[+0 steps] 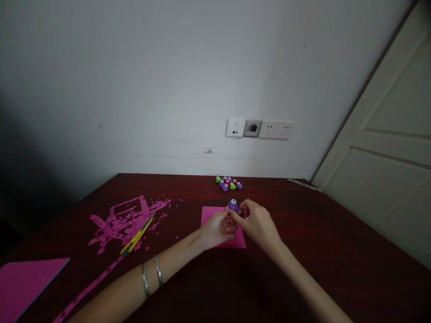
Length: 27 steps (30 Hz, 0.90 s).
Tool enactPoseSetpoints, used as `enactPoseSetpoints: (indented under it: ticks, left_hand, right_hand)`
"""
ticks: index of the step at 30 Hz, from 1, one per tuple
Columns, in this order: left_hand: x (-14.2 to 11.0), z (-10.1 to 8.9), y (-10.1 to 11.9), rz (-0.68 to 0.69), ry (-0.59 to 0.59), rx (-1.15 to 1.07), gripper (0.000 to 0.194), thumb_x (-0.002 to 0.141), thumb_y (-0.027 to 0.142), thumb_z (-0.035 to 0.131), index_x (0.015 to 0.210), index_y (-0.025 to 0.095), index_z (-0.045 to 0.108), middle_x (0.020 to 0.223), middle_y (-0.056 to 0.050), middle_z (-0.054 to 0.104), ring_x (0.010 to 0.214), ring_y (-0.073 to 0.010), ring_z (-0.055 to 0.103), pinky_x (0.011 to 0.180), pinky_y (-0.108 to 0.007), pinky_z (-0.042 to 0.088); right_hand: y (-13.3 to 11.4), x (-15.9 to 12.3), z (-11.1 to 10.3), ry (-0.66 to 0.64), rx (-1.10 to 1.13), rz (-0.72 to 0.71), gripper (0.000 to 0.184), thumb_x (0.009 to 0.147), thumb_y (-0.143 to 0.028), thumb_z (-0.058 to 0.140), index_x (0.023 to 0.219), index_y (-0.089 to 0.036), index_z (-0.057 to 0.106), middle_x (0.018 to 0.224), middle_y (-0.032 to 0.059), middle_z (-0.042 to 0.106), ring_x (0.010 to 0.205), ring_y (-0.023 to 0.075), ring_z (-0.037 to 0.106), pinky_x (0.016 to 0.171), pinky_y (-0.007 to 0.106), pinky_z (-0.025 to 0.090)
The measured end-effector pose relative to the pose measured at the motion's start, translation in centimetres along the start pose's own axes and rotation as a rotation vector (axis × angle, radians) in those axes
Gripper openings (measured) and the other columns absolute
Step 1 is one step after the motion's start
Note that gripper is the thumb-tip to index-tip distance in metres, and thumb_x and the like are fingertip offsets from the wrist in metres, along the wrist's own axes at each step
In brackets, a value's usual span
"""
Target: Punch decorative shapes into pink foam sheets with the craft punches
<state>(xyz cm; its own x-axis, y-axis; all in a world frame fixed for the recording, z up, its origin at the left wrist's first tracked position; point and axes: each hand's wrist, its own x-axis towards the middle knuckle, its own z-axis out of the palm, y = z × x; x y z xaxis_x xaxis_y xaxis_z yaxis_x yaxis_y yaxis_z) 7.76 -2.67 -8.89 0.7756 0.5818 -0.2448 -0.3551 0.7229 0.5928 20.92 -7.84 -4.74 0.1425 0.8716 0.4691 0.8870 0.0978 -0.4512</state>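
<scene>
A purple craft punch [233, 206] with a white round top is held upright between my two hands, over a square of pink paper [208, 214] on the table. My left hand [217, 229] is palm up, its thumb and fingers closed at the base of the punch. My right hand [260, 223] pinches at the right side of the same punch, with thumb and forefinger against it. Fingers hide the punch's lower part, and I cannot tell whether paper sits in its slot.
Several small punches [227, 183], purple, green and red, cluster by the wall. Pink paper scraps [117, 229] and confetti lie left, with a yellow utility knife [136, 237] on them. A larger pink sheet [28, 285] is at front left. Wall sockets [276, 130] are above the table.
</scene>
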Motion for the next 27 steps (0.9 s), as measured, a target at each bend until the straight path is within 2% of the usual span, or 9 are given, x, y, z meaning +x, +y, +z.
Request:
enactPoseSetpoints:
  ticks: [6, 9, 11, 14, 17, 19, 22, 27]
  left_hand:
    - [0.1, -0.3, -0.1, -0.011, -0.031, 0.087, 0.025, 0.079, 0.038, 0.059, 0.074, 0.014, 0.052, 0.055, 0.004, 0.045, 0.044, -0.0048, 0.038, 0.044, -0.019, 0.024]
    - [0.6, -0.8, -0.2, 0.015, -0.036, 0.204, 0.030, 0.080, 0.045, 0.055, 0.077, 0.015, 0.052, 0.058, 0.004, 0.047, 0.044, -0.0047, 0.038, 0.044, -0.019, 0.025]
    - [1.0, -1.4, 0.2, 0.071, -0.017, 0.396, 0.038, 0.082, 0.053, 0.046, 0.080, 0.015, 0.054, 0.060, 0.003, 0.049, 0.044, -0.0054, 0.039, 0.045, -0.020, 0.026]
    - [1.3, -2.5, 2.0, 0.236, 0.047, 0.894, 0.049, 0.086, 0.055, 0.034, 0.078, 0.013, 0.058, 0.059, 0.001, 0.051, 0.048, -0.0079, 0.043, 0.048, -0.022, 0.031]
    - [1.2, -3.9, 4.7, 0.428, 0.048, 1.440, 0.035, 0.083, 0.043, 0.046, 0.080, 0.013, 0.063, 0.068, -0.002, 0.059, 0.062, -0.0110, 0.050, 0.060, -0.023, 0.037]
    - [1.0, -4.9, 6.4, 0.525, 0.122, 1.676, 0.027, 0.081, 0.036, 0.049, 0.081, 0.013, 0.065, 0.076, -0.004, 0.062, 0.070, -0.0132, 0.053, 0.065, -0.024, 0.038]
    - [0.7, -6.2, 7.9, 0.475, 0.160, 1.910, 0.024, 0.077, 0.035, 0.054, 0.082, 0.014, 0.066, 0.082, -0.006, 0.062, 0.072, -0.0154, 0.055, 0.066, -0.025, 0.038]
    - [0.6, -7.2, 8.0, 0.416, 0.163, 2.047, 0.037, 0.073, 0.046, 0.059, 0.091, 0.015, 0.066, 0.088, -0.008, 0.058, 0.082, -0.0195, 0.054, 0.074, -0.028, 0.039]
  right_hand:
    - [-0.2, 0.3, 0.2, -0.031, -0.028, 0.006, 0.026, 0.076, -0.044, 0.052, 0.066, -0.019, 0.051, 0.068, 0.0027, 0.058, 0.057, 0.0140, 0.053, 0.054, 0.024, 0.033]
    - [-0.1, 0.4, 0.3, -0.049, -0.044, 0.017, 0.025, 0.076, -0.042, 0.051, 0.066, -0.019, 0.053, 0.067, 0.0027, 0.058, 0.058, 0.0144, 0.053, 0.055, 0.024, 0.033]
    - [0.1, 0.4, 0.1, -0.060, -0.030, 0.023, 0.023, 0.076, -0.039, 0.051, 0.066, -0.019, 0.054, 0.066, 0.0024, 0.058, 0.059, 0.0147, 0.054, 0.056, 0.024, 0.034]
    - [0.8, 0.1, -0.7, -0.086, 0.029, 0.043, 0.022, 0.076, -0.038, 0.052, 0.069, -0.019, 0.058, 0.066, 0.0023, 0.060, 0.059, 0.0147, 0.054, 0.057, 0.025, 0.037]
    - [1.9, -1.0, -1.4, -0.129, 0.097, 0.104, 0.022, 0.074, -0.038, 0.054, 0.072, -0.018, 0.062, 0.067, 0.0035, 0.062, 0.060, 0.0155, 0.056, 0.056, 0.025, 0.040]
    - [2.7, -2.1, -1.5, -0.161, 0.144, 0.174, 0.022, 0.072, -0.036, 0.055, 0.073, -0.017, 0.064, 0.065, 0.0035, 0.062, 0.058, 0.0153, 0.056, 0.053, 0.025, 0.043]
    - [3.6, -3.9, -1.0, -0.232, 0.262, 0.323, 0.024, 0.069, -0.037, 0.056, 0.076, -0.016, 0.065, 0.063, 0.0022, 0.061, 0.050, 0.0139, 0.054, 0.040, 0.022, 0.043]
    - [4.2, -5.7, 0.4, -0.282, 0.384, 0.473, 0.023, 0.063, -0.034, 0.060, 0.075, -0.015, 0.065, 0.060, 0.0008, 0.059, 0.048, 0.0139, 0.054, 0.033, 0.022, 0.047]
